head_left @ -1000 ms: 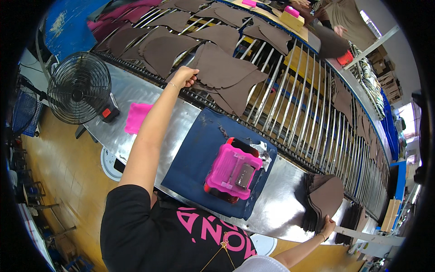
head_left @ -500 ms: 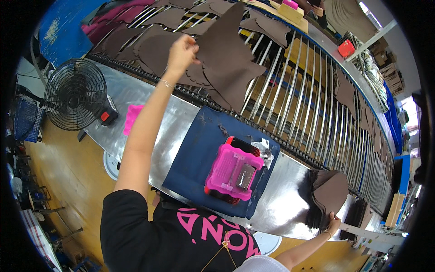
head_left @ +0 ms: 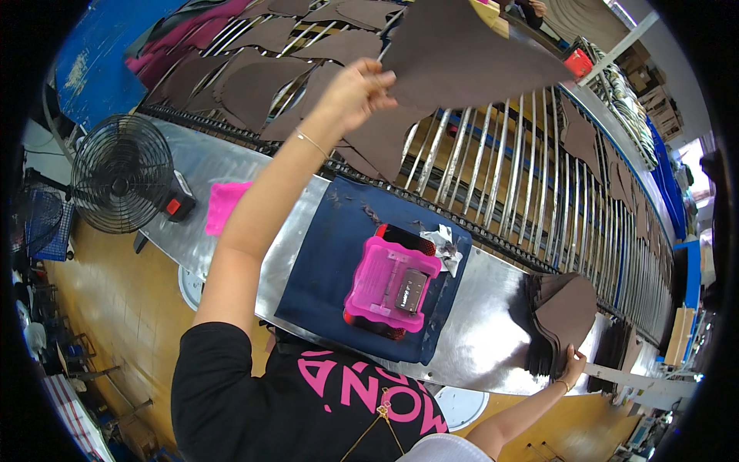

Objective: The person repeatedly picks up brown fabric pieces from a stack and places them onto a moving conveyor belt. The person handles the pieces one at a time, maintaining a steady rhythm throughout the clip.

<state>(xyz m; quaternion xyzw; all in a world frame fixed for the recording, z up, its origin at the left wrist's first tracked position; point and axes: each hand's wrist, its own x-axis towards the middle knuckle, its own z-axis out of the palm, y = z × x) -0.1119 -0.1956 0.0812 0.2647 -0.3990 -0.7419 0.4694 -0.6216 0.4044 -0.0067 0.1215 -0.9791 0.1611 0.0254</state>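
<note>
Above the metal-bar conveyor, my left hand (head_left: 356,94) pinches the edge of a large dark brown cut fabric piece (head_left: 469,58), which hangs in the air and spreads to the right. Below it, more brown cut pieces (head_left: 258,85) lie on the bars. Over at the right, my right hand (head_left: 572,363) is at the near edge of a stack of brown cut pieces (head_left: 566,312) on the metal table, its fingers curled at the stack's side. Whether those fingers grip a piece cannot be made out.
A blue mat (head_left: 308,296) on the metal table (head_left: 481,323) bears a pink tray (head_left: 369,289) with a small dark box inside. A black fan (head_left: 122,173) and a pink cloth-like piece (head_left: 225,206) are at left. The conveyor (head_left: 500,169) runs along the far side. Another dark stack (head_left: 612,346) stands at far right.
My left hand has moved right with the brown piece, which has swung up and rightward, off the pieces on the conveyor. My right hand remains at the stack.
</note>
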